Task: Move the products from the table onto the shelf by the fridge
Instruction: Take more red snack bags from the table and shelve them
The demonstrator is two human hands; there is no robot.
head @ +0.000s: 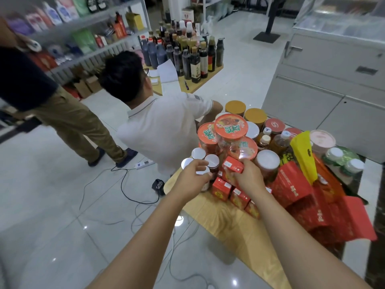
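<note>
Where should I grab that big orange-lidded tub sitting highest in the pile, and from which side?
Take the top tub round its clear wall just under the lid, one palm each side, coming from above and the near side. The lid looks too wide for one hand, and it seems to rest on two similar tubs, so lift straight up.

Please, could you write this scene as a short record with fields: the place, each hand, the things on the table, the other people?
place: shop floor; wooden table crowded with products
left hand: grips a white-lidded jar
right hand: holds a red box above the other boxes
also on table: orange-lidded tubs, red bags, yellow bag
people: crouching person beside the table; standing person further left
floor: cables
</note>
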